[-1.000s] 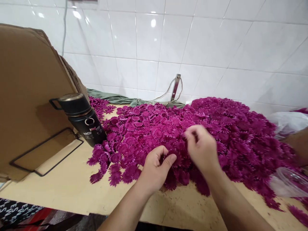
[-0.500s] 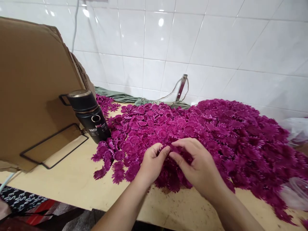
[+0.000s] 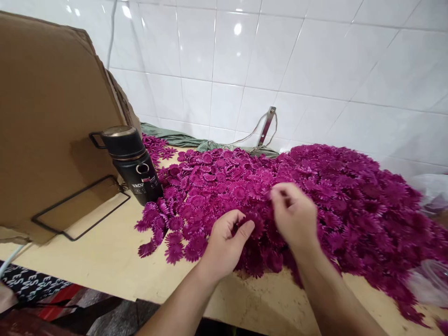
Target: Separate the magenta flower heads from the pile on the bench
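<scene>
A big heap of magenta artificial flower heads (image 3: pixel 336 186) with fringed petals spreads across the table before me. My left hand (image 3: pixel 229 242) is at the heap's front edge, thumb and fingers closed on a flower head (image 3: pixel 256 225) beside the thumb tip. My right hand (image 3: pixel 294 214) is up and to the right of it, over the heap, fingers curled into a pinch. Motion blurs its fingertips, and whatever they may hold cannot be made out against the flowers.
A black vacuum flask (image 3: pixel 135 163) stands left of the heap, before a large cardboard box (image 3: pixel 45 116) and a black wire frame (image 3: pixel 84 210). Green cloth (image 3: pixel 175 135) lies along the tiled wall. A metal bracket (image 3: pixel 267 126) leans there. Clear plastic (image 3: pixel 430 282) lies at right.
My right hand has moved away from my left, up over the heap, and its fingers have drawn into a pinch. My left hand stays almost in place.
</scene>
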{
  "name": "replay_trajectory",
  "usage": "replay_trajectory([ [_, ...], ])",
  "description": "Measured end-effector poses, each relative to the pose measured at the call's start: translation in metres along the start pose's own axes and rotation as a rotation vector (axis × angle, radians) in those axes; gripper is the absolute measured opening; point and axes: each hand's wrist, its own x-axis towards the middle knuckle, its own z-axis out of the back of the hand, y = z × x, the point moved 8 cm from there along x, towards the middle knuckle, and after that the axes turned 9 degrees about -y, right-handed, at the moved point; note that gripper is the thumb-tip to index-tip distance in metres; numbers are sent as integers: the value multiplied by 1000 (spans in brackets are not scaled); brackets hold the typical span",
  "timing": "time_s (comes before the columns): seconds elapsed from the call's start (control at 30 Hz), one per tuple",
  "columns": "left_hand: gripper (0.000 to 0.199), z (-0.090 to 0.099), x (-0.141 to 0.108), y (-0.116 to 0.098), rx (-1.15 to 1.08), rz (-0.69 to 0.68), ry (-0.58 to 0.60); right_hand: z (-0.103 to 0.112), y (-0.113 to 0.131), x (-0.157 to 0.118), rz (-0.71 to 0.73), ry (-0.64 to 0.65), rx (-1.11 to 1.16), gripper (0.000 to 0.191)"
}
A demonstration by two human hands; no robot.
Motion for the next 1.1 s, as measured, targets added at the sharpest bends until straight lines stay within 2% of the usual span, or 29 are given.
replay_trajectory([
  [0.07,24,3,-3,-1,-13,15,7,23,-28,26,-132,-219,-81,12],
  [0.1,21,6,-3,-1,-19,25,-1,28,-38,37,-164,-242,-121,15],
  [0.17,15,12,0,-1,-35,40,-33,28,-43,52,-122,-172,-230,25],
  [0.23,14,16,5,0,-46,46,-66,24,-29,49,6,-97,-286,31],
  [0.33,17,17,12,4,-56,62,-90,14,10,15,177,11,-196,22],
  [0.43,27,15,15,9,-68,67,-96,-10,42,-27,246,257,0,15],
  [0.53,35,17,16,12,-48,57,-118,-26,49,-46,217,379,58,9],
  [0.7,44,18,16,16,-23,68,-126,-43,33,-50,45,516,131,5],
  [0.77,40,14,15,12,-24,47,-90,-41,34,-47,32,466,146,7],
  [0.9,27,7,9,-3,29,-20,-27,-30,32,-29,38,270,96,12],
  [0.97,24,9,5,-10,44,-57,-28,-20,19,-7,12,137,34,11],
  [1.07,24,15,3,-9,16,-51,-39,10,-15,31,-108,-143,-155,9],
  [1.1,25,18,3,-6,1,-35,-48,15,-25,40,-144,-161,-229,12],
])
